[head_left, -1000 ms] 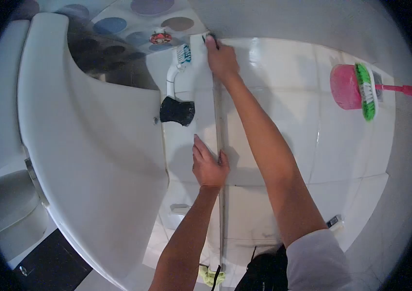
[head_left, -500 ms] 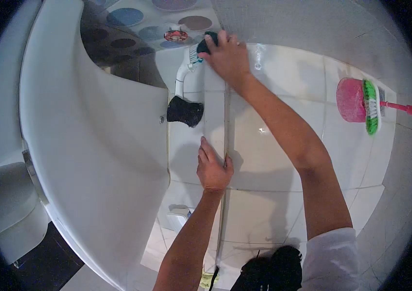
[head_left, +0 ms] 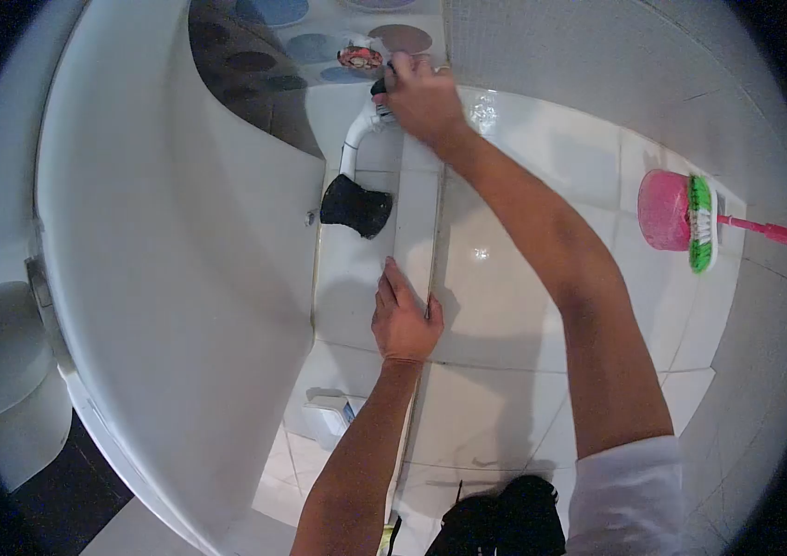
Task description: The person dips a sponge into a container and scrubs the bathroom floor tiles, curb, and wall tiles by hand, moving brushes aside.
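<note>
Across the ledge [head_left: 415, 222], the right hand [head_left: 424, 104] has been shifted leftwards, fingers curled; the left hand [head_left: 405, 326] is laid half open, nothing seen held. The white brush [head_left: 355, 134] could be knocked askew if its bristle end is pressed too hard by the dark pad [head_left: 379, 88] pinched in the right hand.

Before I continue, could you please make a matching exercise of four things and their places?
1. left hand
2. right hand
3. hourglass-shaped black pad
4. pink scoop

A. at the handle end of the white brush
B. beside the green-bristled brush
C. thumb at the edge of the ledge
D. at the white brush's head

Pairs: 1C, 2D, 3A, 4B
</note>
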